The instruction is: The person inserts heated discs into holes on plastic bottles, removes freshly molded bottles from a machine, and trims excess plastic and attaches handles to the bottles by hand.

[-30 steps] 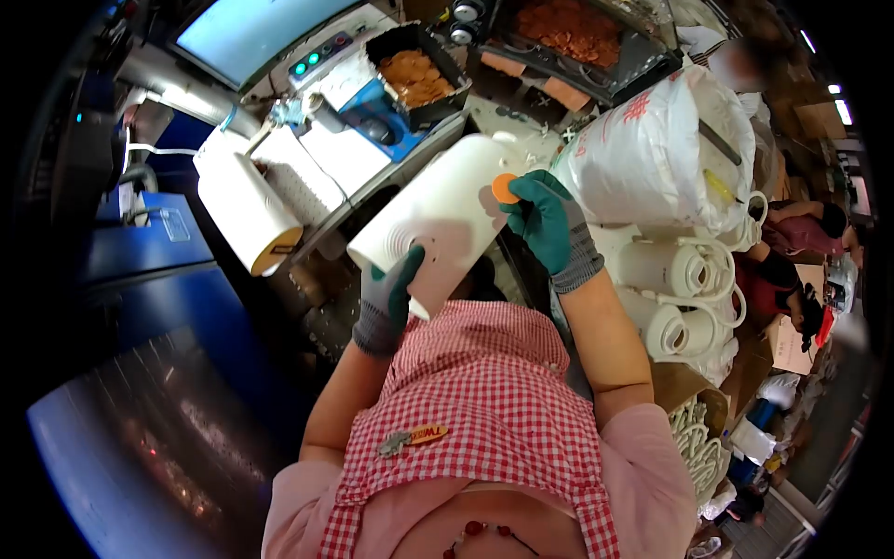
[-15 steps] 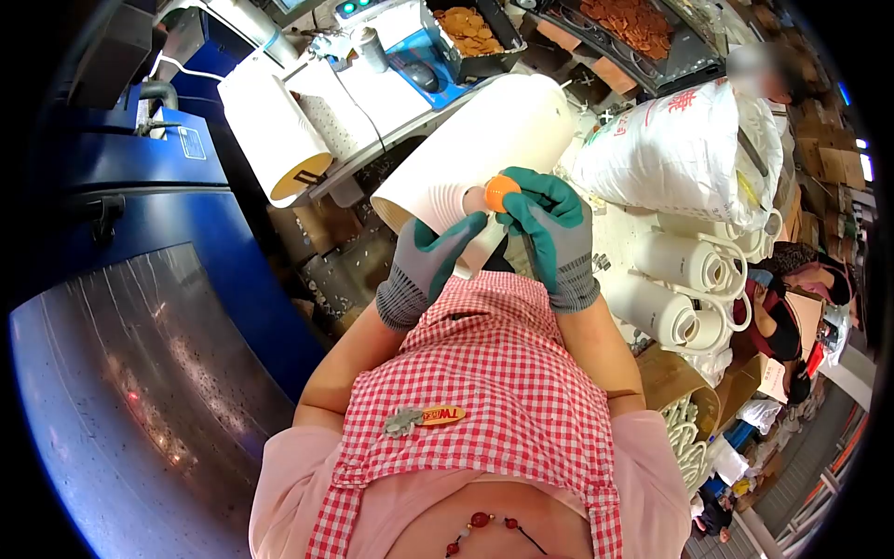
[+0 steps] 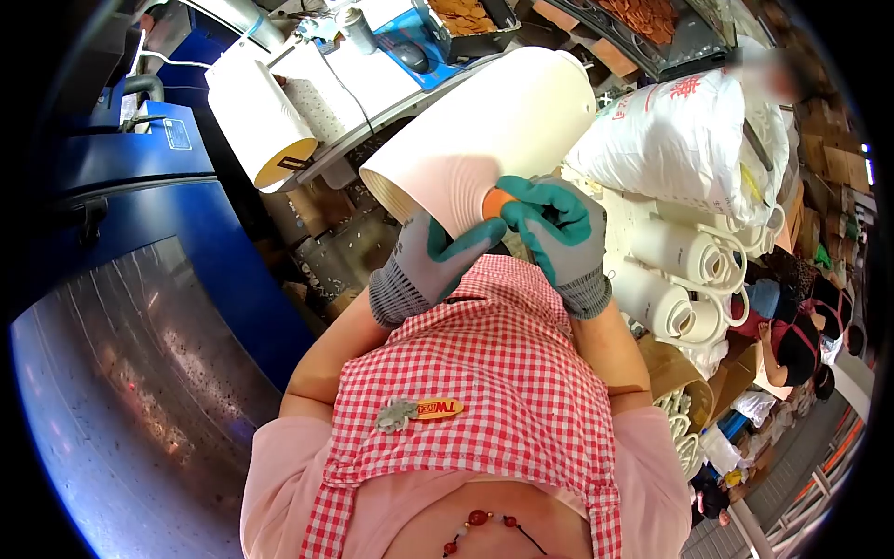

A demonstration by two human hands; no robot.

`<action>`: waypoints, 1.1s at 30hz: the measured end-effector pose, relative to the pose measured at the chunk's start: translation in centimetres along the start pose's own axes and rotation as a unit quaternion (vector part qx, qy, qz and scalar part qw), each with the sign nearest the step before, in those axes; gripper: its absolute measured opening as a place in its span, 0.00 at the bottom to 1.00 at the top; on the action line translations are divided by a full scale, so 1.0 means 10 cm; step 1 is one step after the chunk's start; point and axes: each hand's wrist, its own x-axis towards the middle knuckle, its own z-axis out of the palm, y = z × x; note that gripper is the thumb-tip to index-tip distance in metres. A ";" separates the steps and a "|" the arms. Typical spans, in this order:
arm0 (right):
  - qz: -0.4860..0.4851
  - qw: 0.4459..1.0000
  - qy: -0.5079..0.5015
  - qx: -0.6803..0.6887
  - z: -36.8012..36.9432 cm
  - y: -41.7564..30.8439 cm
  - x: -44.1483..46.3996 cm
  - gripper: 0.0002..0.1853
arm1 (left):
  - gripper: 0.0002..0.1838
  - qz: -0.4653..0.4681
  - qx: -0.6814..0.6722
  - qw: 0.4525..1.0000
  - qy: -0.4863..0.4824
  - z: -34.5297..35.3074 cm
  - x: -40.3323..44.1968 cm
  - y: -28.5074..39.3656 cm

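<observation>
A large white plastic cylinder (image 3: 503, 112) with ribbed rings near its close end lies slanted in front of me. My left hand (image 3: 430, 265), in a grey and green glove, grips the close end; its fingers are partly hidden beneath and its thumb points towards the orange piece. With my right hand (image 3: 559, 228), gloved the same way, I pinch a small round orange piece (image 3: 495, 202). That piece lies against the ribbed wall, partly covered by my fingers. I cannot make out exactly what it is.
Another white cylinder (image 3: 256, 121) rests on the bench at the left, near a mouse (image 3: 410, 58). A blue machine (image 3: 233, 252) stands left. At the right are a white sack (image 3: 670, 140) and several white cylindrical housings (image 3: 666, 252). People are visible at the far right.
The orange piece has turned and moved down against the ribbed wall, with my right hand still on it. The cylinder's close end has shifted slightly left, and my left thumb is nearer the piece.
</observation>
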 end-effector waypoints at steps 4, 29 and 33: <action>0.024 0.994 -0.034 -0.101 -0.07 -0.18 -0.01 0.08 | 0.19 0.123 -0.010 0.991 0.058 0.13 -0.02 -0.06; 0.257 0.924 -0.248 -0.136 0.01 -0.42 0.16 0.14 | 0.13 -0.141 -0.298 0.943 0.038 0.26 -0.34 -0.37; 0.083 0.855 -0.336 -0.387 0.05 -0.45 0.28 0.13 | 0.16 -0.147 -0.362 0.918 0.073 0.25 -0.39 -0.36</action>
